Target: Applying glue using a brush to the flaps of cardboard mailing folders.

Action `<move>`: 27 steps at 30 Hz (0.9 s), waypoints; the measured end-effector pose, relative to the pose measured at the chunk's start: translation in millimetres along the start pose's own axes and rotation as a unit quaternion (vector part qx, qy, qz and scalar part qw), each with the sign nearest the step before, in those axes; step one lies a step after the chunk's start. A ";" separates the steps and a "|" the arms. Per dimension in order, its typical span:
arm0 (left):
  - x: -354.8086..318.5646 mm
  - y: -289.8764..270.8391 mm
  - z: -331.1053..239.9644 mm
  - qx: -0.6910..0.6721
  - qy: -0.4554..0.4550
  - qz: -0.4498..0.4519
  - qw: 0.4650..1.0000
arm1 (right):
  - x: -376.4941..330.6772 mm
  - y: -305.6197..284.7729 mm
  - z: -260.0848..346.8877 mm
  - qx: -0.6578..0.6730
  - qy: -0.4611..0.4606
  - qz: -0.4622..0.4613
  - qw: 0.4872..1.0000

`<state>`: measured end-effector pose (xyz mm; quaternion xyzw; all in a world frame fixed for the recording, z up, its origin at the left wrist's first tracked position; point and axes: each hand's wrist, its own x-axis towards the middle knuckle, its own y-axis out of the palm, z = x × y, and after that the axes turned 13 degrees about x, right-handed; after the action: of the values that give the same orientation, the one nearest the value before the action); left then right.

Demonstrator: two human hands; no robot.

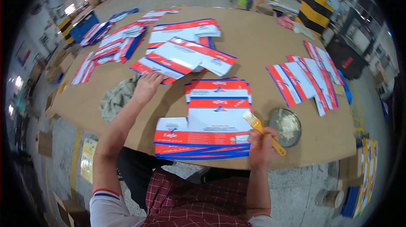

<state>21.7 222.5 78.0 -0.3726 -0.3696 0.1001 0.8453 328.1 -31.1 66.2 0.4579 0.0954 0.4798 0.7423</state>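
Note:
My left hand (149, 86) grips the near edge of a flat red, white and blue printed carton blank (186, 57), lifted and tilted over a pile of similar blanks (182, 29). In my right hand (261, 146) is a paintbrush (275, 144) with a yellow handle and pale bristles, its tip pointing up and left. The brush is over the right edge of a stack of carton blanks (218, 119) in front of me. Just right of that hand sits a round dark dish (297, 139) with creamy paste in it.
A crumpled grey-green cloth (119, 99) lies by my left forearm. More blanks lie at the left (116, 45) and right (304, 79) of the brown-covered table (245, 53). Beyond it stand a yellow-and-black striped pillar (315, 11) and a dark bin (347, 56).

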 end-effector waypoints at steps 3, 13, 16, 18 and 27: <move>-6.6 -13.7 -7.6 -0.008 0.021 -0.006 1.000 | -0.3 -12.2 12.2 -0.370 -0.182 0.013 0.911; 15.3 -7.5 -22.7 0.012 -0.023 -0.041 0.999 | -5.9 -130.4 69.9 -0.855 -0.149 0.152 0.473; 16.4 -4.4 -20.1 -0.011 -0.016 -0.041 0.999 | -18.7 -118.2 68.1 -0.902 -0.034 0.130 0.410; 11.7 1.9 -15.0 0.000 -0.007 -0.033 0.999 | -14.3 -89.9 71.5 -0.893 -0.048 0.142 0.424; 18.0 -20.4 -16.2 -0.003 -0.050 -0.038 0.998 | 123.0 34.4 -63.0 -0.237 0.416 0.080 0.874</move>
<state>43.7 207.2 94.9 -0.3555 -0.4259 0.0851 0.8277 334.1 108.6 94.0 0.0326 0.2417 0.6917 0.6797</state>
